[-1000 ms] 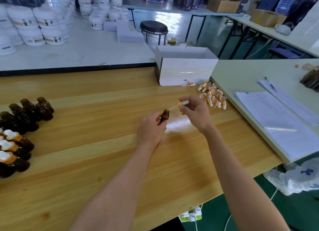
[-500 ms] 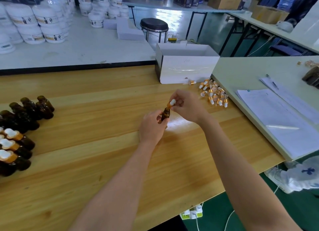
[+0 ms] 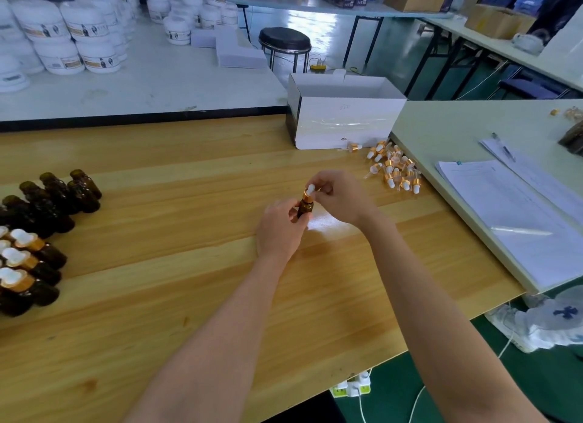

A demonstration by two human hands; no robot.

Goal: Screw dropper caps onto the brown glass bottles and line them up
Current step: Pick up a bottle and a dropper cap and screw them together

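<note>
My left hand (image 3: 279, 230) grips a small brown glass bottle (image 3: 305, 208) upright above the middle of the wooden table (image 3: 157, 296). A dropper cap (image 3: 309, 192) with a gold collar and white bulb sits on the bottle's neck, pinched by the fingertips of my right hand (image 3: 342, 197). A heap of loose dropper caps (image 3: 394, 170) lies to the right, by the table's edge. At the far left stand several uncapped brown bottles (image 3: 60, 195) and, nearer me, several capped bottles (image 3: 28, 264) in a row.
An open white cardboard box (image 3: 340, 122) stands at the back of the wooden table. A pale side table (image 3: 441, 132) on the right carries papers (image 3: 511, 214) and a pen (image 3: 504, 148). White tubs (image 3: 72, 34) fill the far table. A black stool (image 3: 285, 42) stands behind.
My right hand brought the dropper from a tilted position beside the bottle down into its neck; the cap now sits upright on the bottle. The left hand kept holding the bottle.
</note>
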